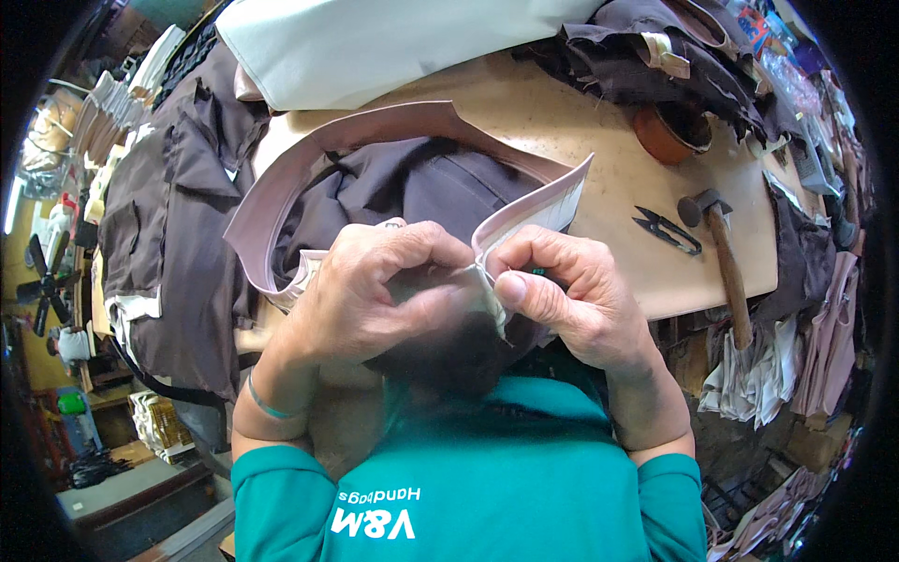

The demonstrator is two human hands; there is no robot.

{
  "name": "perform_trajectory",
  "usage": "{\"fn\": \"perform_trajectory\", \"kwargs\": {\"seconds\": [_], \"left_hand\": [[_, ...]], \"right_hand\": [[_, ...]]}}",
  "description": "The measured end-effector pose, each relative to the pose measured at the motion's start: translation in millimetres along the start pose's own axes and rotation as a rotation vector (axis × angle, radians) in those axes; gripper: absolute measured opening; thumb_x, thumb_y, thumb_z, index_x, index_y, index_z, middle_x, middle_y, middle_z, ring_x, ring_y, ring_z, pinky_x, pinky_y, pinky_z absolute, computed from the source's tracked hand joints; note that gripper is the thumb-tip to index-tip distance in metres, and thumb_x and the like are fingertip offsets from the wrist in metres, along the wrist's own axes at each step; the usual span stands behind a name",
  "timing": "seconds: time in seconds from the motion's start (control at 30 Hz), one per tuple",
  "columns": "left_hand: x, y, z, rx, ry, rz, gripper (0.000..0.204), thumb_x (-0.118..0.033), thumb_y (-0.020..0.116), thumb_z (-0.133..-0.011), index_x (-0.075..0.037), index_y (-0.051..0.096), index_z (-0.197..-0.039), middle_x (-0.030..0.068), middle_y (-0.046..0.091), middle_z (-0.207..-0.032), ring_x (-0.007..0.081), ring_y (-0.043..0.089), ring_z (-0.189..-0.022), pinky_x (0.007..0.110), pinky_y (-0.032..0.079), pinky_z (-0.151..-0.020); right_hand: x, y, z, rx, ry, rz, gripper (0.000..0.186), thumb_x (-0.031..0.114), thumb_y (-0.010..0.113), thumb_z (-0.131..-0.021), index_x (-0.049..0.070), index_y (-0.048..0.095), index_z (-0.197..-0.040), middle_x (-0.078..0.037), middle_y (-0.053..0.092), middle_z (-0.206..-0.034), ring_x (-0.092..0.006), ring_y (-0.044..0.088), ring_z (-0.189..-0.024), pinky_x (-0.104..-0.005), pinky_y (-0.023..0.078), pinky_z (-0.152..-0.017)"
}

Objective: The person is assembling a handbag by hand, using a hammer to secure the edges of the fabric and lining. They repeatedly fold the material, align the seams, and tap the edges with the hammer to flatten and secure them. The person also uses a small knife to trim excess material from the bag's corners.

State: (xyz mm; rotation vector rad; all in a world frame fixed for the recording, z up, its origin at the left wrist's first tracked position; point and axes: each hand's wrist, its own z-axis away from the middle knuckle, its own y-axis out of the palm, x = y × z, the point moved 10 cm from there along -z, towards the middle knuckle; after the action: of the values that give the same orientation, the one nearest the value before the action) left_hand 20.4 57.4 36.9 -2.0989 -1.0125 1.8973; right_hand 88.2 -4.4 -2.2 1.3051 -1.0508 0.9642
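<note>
A handbag body lies before me, with a pink leather band [314, 155] curving round a dark brown lining [421, 187]. At its near right, one end of the band folds up and shows a pale, stitched inner face. My left hand [375, 286] pinches thumb and forefinger at a small pale strip or thread end by that edge. Close beside it, my right hand [576, 295] grips the same folded edge of the band between thumb and fingers. The fingertips nearly meet, and they hide exactly what is between them.
On the pale table board [618, 211] to the right lie black thread snips [667, 230] and a wooden-handled hammer [721, 253]. A round brown container [670, 133] stands behind them. A white sheet [375, 47] covers the far side, and dark fabric [173, 244] is heaped on the left.
</note>
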Motion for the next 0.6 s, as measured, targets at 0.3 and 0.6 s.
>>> {"fn": "perform_trajectory", "kwargs": {"seconds": [0.3,0.6], "left_hand": [[2.7,-0.9,-3.4,-0.019,-0.013,-0.033,0.013,-0.008,0.067,-0.07,-0.002,0.06,-0.079,0.0117,0.062,-0.069,0.0244,0.061,-0.064,0.03,0.046,-0.059],[23.6,-9.3,-3.4,-0.138,-0.131,0.026,0.03,-0.018,0.077,-0.068,0.001,0.059,-0.082,0.004,0.059,-0.067,0.0041,0.051,-0.06,0.02,0.042,-0.053]], "right_hand": [[22.4,-3.8,-1.6,-0.146,-0.205,0.44,0.009,0.001,0.057,-0.069,-0.002,0.056,-0.078,-0.006,0.057,-0.069,-0.0121,0.057,-0.066,-0.0245,0.045,-0.064],[30.6,9.2,-10.7,-0.18,-0.453,0.755,0.018,0.001,0.062,-0.067,0.001,0.052,-0.082,-0.014,0.056,-0.077,-0.0302,0.057,-0.07,-0.0358,0.046,-0.062]]}}
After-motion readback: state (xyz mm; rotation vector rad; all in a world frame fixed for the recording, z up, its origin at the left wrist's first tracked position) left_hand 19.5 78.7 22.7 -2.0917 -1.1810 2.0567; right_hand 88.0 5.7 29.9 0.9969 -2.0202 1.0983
